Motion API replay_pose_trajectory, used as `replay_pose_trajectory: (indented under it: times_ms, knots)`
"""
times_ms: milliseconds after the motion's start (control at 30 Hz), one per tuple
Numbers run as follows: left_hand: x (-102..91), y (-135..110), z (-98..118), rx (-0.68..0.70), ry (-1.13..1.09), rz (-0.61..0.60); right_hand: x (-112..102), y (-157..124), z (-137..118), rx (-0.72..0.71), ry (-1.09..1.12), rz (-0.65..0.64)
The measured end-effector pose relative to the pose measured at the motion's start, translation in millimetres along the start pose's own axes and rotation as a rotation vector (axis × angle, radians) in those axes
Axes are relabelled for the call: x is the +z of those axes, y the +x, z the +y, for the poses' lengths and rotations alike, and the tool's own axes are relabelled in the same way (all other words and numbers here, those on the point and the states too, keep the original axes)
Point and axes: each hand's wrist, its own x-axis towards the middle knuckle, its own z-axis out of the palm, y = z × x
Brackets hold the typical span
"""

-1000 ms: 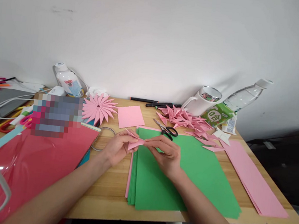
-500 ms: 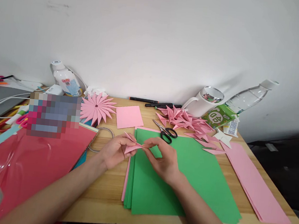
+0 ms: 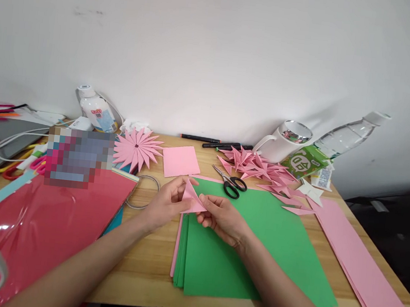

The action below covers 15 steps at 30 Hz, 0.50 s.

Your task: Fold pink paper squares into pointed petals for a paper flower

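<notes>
Both my hands hold a small folded pink paper piece point(image 3: 192, 200) just above the near-left corner of a stack of green sheets point(image 3: 254, 246). My left hand point(image 3: 165, 203) pinches its left side, thumb on top. The fingers of my right hand point(image 3: 222, 216) are closed on its right lower edge. The piece stands up as a pointed triangle between the fingers. Black-handled scissors point(image 3: 231, 182) lie just beyond my hands on the green stack. A pile of similar folded pink points point(image 3: 258, 168) lies further back to the right.
A finished pink paper flower point(image 3: 136, 148) and a pink square sheet point(image 3: 181, 161) lie behind my left hand. Red wrapped paper point(image 3: 36, 223) fills the left. Pink strips point(image 3: 356, 252), a white mug point(image 3: 283, 142), a water bottle point(image 3: 346, 136) and markers point(image 3: 224, 145) sit along the right and back.
The pink piece has turned from lying flat with its tip pointing right to standing up as a triangle. My right hand has slid below its lower edge.
</notes>
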Motion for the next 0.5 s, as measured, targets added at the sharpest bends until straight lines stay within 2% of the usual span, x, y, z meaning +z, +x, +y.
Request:
replay_pose_trajectory:
  times_ms: [367,500]
  knots:
    - [7.2,-2.6,-3.1,0.052,0.007,0.047,0.5,-0.2,-2.6,0.010,0.016,0.016]
    - [6.7,-2.5,-6.1,0.050,0.034,0.050,2.7,-1.5,-2.3,-0.032,-0.041,0.006]
